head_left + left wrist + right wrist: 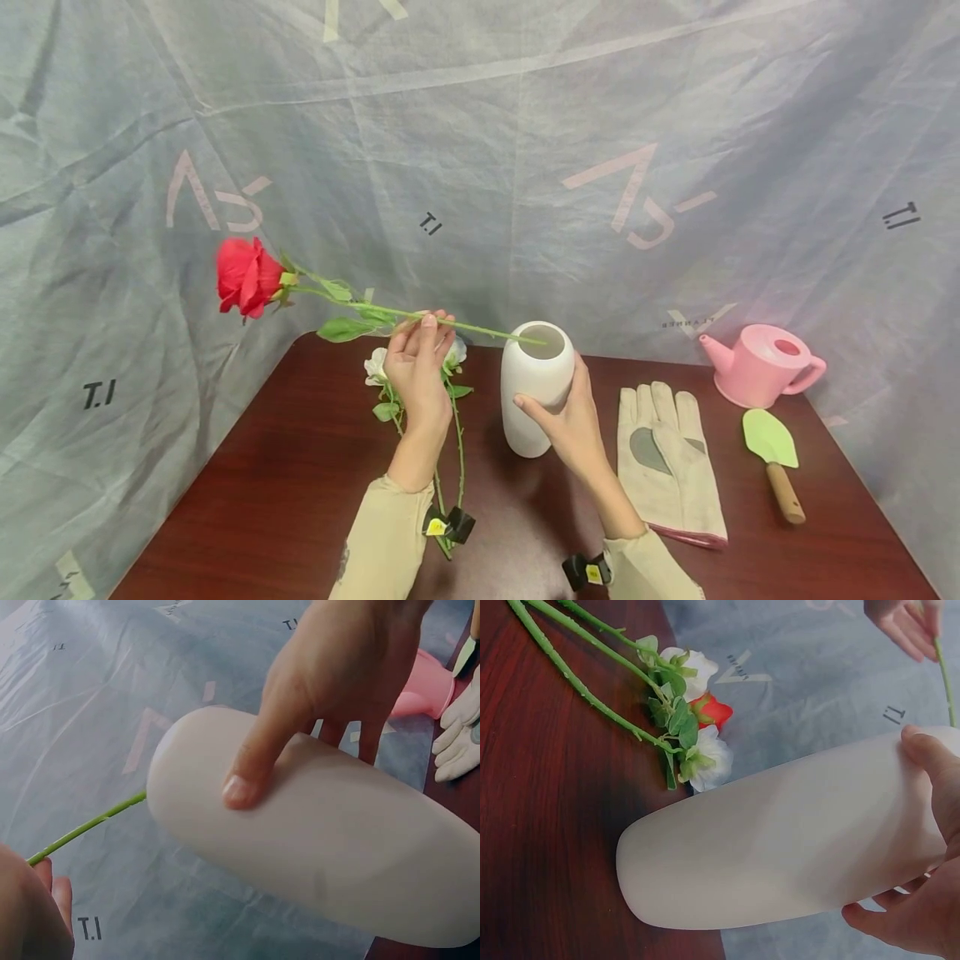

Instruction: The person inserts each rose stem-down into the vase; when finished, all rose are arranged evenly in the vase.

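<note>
A red rose [250, 277] on a long green stem lies almost level in the air, its bloom to the left. My left hand [422, 367] pinches the stem between thumb and fingers. The stem's lower end reaches into the mouth of a white vase [534, 400]. My right hand [573, 417] grips the vase from its right side, thumb across the front; the right wrist view shows the same right hand [930, 862] around the vase's upper part. In the left wrist view the green stem [90, 825] meets the vase's top end.
White roses [709, 759] and a red rose [711, 711] lie on the brown table [247, 475] behind my left arm. To the right are work gloves [670, 467], a pink watering can [757, 367] and a green trowel [772, 437]. A grey sheet [480, 167] hangs behind.
</note>
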`<action>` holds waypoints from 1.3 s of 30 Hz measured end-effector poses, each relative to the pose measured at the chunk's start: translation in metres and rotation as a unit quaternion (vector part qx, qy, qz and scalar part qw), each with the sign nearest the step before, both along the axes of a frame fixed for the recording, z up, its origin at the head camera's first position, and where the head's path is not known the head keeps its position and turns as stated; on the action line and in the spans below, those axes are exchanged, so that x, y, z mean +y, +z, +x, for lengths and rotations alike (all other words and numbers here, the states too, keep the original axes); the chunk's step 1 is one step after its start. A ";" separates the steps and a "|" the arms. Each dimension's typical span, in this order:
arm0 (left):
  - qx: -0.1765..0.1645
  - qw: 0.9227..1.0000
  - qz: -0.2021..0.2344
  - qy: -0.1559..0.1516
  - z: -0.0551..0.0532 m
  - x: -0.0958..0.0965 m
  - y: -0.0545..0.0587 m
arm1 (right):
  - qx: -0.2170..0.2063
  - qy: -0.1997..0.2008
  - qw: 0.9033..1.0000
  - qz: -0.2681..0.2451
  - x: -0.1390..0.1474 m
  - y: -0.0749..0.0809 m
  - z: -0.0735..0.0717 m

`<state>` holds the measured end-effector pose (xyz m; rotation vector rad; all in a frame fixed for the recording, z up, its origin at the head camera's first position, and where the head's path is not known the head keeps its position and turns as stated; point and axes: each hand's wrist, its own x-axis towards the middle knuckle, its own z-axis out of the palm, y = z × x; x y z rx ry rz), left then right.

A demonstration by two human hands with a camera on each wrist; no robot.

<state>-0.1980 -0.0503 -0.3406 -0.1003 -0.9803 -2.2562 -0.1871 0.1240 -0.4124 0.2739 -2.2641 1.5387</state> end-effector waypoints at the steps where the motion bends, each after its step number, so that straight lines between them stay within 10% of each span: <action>1: 0.006 1.000 -0.005 0.004 -0.001 0.002 0.000 | 0.000 0.001 1.000 0.000 0.000 0.000 0.000; 14: 0.044 0.992 -0.109 0.045 -0.008 0.026 0.007 | -0.022 0.029 0.999 -0.015 -0.006 0.019 0.013; 24: 0.040 0.987 -0.147 0.052 -0.012 0.036 0.010 | -0.001 0.022 1.000 -0.005 0.000 -0.002 -0.001; 39: -0.051 0.971 -0.230 0.031 -0.008 0.052 0.004 | -0.017 0.029 0.999 -0.001 0.001 -0.003 -0.001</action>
